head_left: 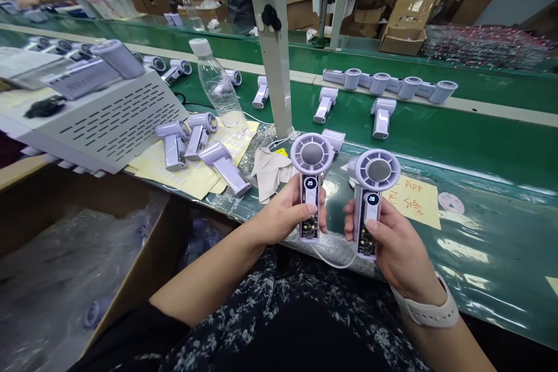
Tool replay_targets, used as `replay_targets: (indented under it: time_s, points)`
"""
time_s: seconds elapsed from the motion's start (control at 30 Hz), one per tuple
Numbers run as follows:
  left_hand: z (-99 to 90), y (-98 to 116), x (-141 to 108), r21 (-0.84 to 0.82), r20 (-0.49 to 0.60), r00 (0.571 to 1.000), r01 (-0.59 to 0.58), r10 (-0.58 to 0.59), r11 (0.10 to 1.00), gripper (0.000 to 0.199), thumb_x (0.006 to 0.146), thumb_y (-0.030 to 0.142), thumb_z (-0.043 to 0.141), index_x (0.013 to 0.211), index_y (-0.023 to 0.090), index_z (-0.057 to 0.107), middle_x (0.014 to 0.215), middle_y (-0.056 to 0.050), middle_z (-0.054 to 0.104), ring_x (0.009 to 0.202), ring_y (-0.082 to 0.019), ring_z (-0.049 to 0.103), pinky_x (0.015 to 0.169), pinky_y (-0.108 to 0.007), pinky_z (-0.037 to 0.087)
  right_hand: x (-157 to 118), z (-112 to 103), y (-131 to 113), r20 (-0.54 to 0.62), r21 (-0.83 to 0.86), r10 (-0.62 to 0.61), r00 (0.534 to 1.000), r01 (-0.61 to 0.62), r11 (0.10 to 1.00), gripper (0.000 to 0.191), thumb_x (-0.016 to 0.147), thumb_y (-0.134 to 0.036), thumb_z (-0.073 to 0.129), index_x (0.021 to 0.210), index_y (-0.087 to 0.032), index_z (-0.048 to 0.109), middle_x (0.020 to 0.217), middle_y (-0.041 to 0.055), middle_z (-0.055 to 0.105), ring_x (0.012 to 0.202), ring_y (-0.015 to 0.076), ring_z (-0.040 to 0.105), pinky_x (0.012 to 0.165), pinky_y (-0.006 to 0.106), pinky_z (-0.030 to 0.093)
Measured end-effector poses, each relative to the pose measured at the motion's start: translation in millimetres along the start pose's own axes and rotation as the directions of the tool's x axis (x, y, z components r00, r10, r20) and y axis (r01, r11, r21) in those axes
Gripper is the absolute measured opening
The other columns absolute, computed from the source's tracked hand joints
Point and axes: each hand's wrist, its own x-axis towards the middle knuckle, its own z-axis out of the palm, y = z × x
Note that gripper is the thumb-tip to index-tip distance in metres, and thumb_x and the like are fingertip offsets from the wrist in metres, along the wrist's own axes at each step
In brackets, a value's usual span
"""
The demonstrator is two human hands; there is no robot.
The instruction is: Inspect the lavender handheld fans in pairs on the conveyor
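Note:
My left hand (290, 212) is wrapped round a lilac handheld fan (311, 154), its thumb on the front of the handle. A second lilac handheld fan (378, 170) stands upright in my right hand (399, 244), the thumb pressing near its button. Both small round displays read 20, and bare circuit boards show on the lower handles. Just behind the left fan, another lilac fan (335, 140) lies partly hidden. A crumpled beige cloth (271, 173) lies left of my left hand. Beyond my right hand is a yellow paper (416, 203) with red handwriting.
Several fans (218, 165) lie on yellow sheets at left, beside a vented metal box (117, 122) and a plastic bottle (220, 90). A metal post (274, 52) rises ahead. More fans (379, 82) rest along the green conveyor (488, 113). A cardboard box (139, 279) stands low at left.

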Motion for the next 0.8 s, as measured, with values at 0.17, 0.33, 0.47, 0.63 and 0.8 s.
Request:
replay_targets:
  time_s: [0.17,0.33,0.47,0.63,0.8]
  points:
    - [-3.4,-7,5,-0.039,-0.113,0.992,0.049,-0.053,0.998,0.033,0.085,0.038,0.070,0.103,0.020,0.048,0.082,0.002,0.060,0.059,-0.013,0.062,0.058,-0.030,0.055,2,2,5,-0.058,0.025,0.032,0.998,-0.031,0.999,0.029,0.085,-0.044,0.082,0.100,-0.021,0.075,0.088,0.0044,0.073,0.067,0.0143,0.065,0.060,0.024,0.056]
    - [-5.2,-5,1,-0.056,-0.063,0.998,0.026,-0.029,0.998,0.038,0.084,0.039,0.074,0.107,0.020,0.051,0.093,0.001,0.059,0.066,-0.013,0.064,0.063,-0.031,0.056,-1,2,5,-0.026,0.009,0.037,0.999,-0.037,0.999,0.029,0.088,-0.046,0.078,0.101,-0.020,0.075,0.088,0.0051,0.073,0.066,0.0146,0.064,0.059,0.025,0.056]
    - [-6.6,1,-4,0.069,-0.050,0.999,0.003,0.001,0.998,0.034,0.089,0.041,0.073,0.104,0.020,0.050,0.084,0.001,0.062,0.067,-0.013,0.063,0.065,-0.029,0.054,4,4,5,-0.045,-0.025,-0.023,0.999,0.022,0.999,0.026,0.089,-0.044,0.078,0.100,-0.021,0.074,0.087,0.0036,0.071,0.067,0.0138,0.062,0.059,0.025,0.055]
    - [-9.9,2,-5,0.057,-0.134,0.989,0.068,-0.060,0.996,0.036,0.090,0.044,0.071,0.106,0.020,0.050,0.083,0.000,0.064,0.069,-0.016,0.065,0.067,-0.031,0.054,13,7,8,-0.067,-0.057,-0.014,0.998,0.010,0.998,0.028,0.091,-0.045,0.075,0.104,-0.021,0.072,0.081,0.0032,0.070,0.067,0.0146,0.061,0.061,0.025,0.053]
    - [-9.4,4,-4,0.055,-0.173,0.984,0.048,-0.038,0.997,0.040,0.086,0.045,0.075,0.106,0.020,0.050,0.088,0.000,0.062,0.067,-0.015,0.063,0.064,-0.031,0.054,12,9,6,-0.040,-0.029,0.004,0.999,-0.005,1.000,0.031,0.088,-0.047,0.076,0.104,-0.021,0.072,0.086,0.0047,0.070,0.071,0.0160,0.063,0.063,0.027,0.055]
